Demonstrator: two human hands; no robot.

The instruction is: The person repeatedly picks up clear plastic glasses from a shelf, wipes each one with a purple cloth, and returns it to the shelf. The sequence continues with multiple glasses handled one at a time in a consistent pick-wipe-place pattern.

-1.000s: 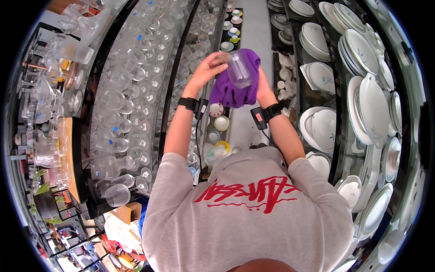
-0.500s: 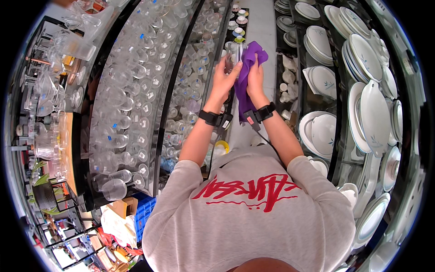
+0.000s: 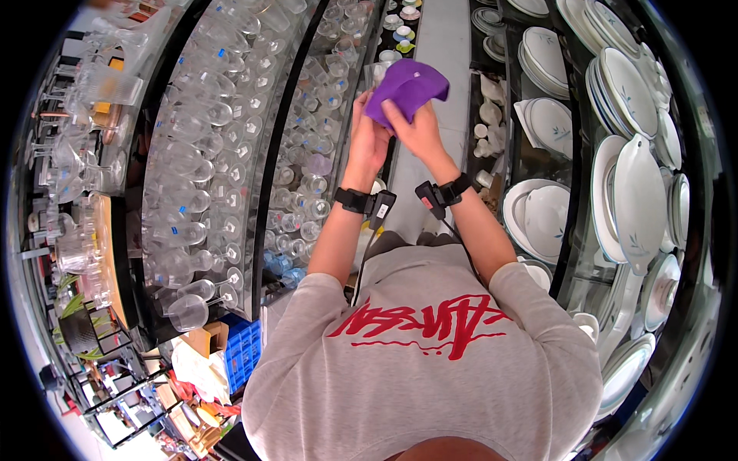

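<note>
A purple cloth is spread over the upper side of a clear glass, which shows only as a see-through edge at the cloth's left. My left hand is closed round the glass from the left and below, its fingertips partly hidden by the cloth. From the right, my right hand grips the cloth, its thumb pressed on the purple fabric and the other fingers hidden. Both hands are close together, out in front of my body above the aisle.
Shelves of stemmed glasses stand to the left, with smaller glassware nearer my hands. On the right are stacked white plates and oval platters. Small cups line the far shelf. A blue crate sits at lower left.
The cloth has gone from hanging down at the glass's right to lying over it. My right hand has moved left and lower, close against my left hand.
</note>
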